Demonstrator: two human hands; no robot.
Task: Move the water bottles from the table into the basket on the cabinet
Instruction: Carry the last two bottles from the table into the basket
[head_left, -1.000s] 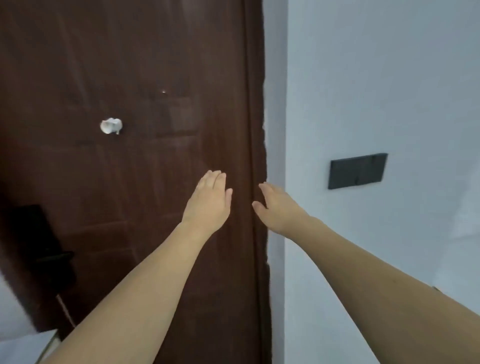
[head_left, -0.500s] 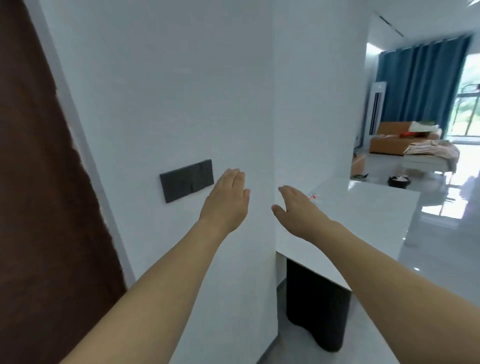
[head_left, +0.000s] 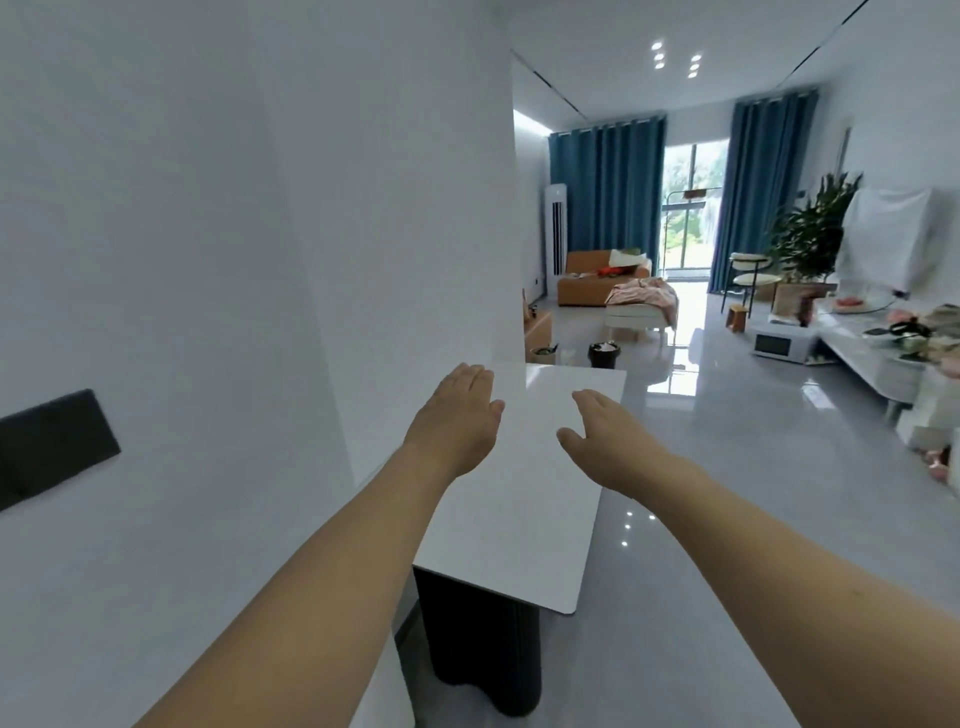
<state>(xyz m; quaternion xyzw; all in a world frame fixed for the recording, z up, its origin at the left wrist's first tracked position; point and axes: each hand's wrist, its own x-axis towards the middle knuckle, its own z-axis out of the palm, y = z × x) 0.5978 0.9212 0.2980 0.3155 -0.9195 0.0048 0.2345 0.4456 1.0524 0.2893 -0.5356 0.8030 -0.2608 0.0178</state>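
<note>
Left hand (head_left: 454, 415): flat, fingers straight, empty, frame centre.
Right hand (head_left: 608, 441): spread, empty.
Bottles, basket: not visible; white desk (head_left: 519, 519) showed 0.
Advice: probably scan the room before reaching.

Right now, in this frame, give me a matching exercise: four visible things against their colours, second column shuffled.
Things:
1. curtains
2. sofa
3. wall switch panel
4. table top

Colours:
A. white
B. black
C. blue
D. orange-brown

Pairs: 1-C, 2-D, 3-B, 4-A
</note>
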